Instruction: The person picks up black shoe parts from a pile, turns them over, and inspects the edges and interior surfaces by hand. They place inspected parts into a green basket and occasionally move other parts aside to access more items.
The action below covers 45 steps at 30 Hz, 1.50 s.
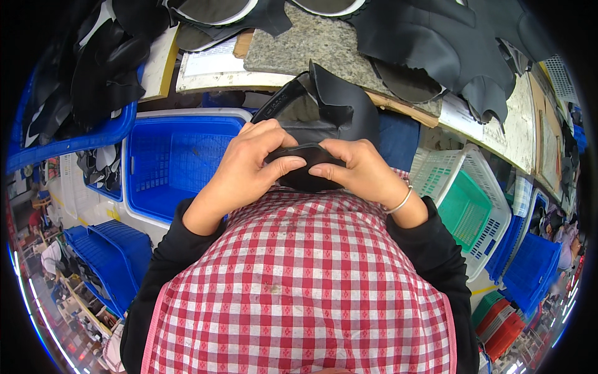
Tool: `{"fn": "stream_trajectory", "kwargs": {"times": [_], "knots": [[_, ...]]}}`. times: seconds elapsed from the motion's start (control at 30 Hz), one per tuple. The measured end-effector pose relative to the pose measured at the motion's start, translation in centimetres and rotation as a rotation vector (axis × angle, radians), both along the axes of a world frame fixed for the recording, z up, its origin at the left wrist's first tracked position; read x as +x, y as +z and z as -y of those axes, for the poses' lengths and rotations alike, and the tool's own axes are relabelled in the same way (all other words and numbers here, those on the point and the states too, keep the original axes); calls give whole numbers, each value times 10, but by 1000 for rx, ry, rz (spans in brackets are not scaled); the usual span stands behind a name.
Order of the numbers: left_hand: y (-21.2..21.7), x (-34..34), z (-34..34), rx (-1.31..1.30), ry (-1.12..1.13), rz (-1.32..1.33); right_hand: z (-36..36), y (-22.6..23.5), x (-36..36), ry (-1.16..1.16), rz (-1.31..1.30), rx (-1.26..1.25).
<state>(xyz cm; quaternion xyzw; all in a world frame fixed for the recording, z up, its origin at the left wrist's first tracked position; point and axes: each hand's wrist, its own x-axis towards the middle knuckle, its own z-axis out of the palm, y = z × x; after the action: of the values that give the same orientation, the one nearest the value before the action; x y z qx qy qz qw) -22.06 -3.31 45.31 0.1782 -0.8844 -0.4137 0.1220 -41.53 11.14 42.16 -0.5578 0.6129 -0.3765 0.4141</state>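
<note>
On your left, a blue tray (81, 138) is heaped with dark scraps (115, 68). Next to it, on its right, stands a big blue basket (187, 149) with its top open.

In the middle, right in front of your checked apron (299, 274), is the black piece (314, 133). It is just on the near side of the table (517, 134). It looks smooth and a bit shiny, like leather. A long strip slants up on its left, a pointy flap stands up at the far side, and its right side bulges out round. The near edge is bent into a small dark fold.

Your left hand (252, 159) pinches the left part of that fold. The fingers curl over the far side, and the thumb lies flat on the near side, pointing right. Your right hand (361, 169) pinches the right part the same way, with its thumb pointing left. Your two thumb tips are close but do not touch. Both wrists bend in toward the middle, and a bracelet (402, 201) sits on your right wrist.

Farther right, a white basket (430, 168) leans with a green basket (464, 209) inside it.
</note>
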Motion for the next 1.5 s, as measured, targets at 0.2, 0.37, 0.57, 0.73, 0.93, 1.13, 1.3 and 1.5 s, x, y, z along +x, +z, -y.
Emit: {"fn": "stream_trajectory", "kwargs": {"times": [0.2, 0.37, 0.57, 0.73, 0.93, 1.13, 1.3, 1.5], "knots": [[6, -2, 2, -21, -45, 73, -1, 0, -2, 44, -74, -43], [6, -3, 6, -14, -76, 104, 1, -4, -1, 51, -173, -140], [5, -7, 10, 145, -112, 110, 3, -7, 5, 1, -314, -187], [7, -11, 5, 176, -71, 63, 2, -6, 5, 1, -337, -153], [1, -16, -9, -11, 18, -20, 4, -5, 9, -61, -358, -80], [2, -3, 9, 636, 280, -186, 12, 21, -14, -30, 69, -83], [-5, -3, 15, 799, 242, -138, 17, 26, -23, -22, 43, 46], [2, -7, 12, 679, 141, -88, 15, 19, -28, 38, 414, 188]]}}
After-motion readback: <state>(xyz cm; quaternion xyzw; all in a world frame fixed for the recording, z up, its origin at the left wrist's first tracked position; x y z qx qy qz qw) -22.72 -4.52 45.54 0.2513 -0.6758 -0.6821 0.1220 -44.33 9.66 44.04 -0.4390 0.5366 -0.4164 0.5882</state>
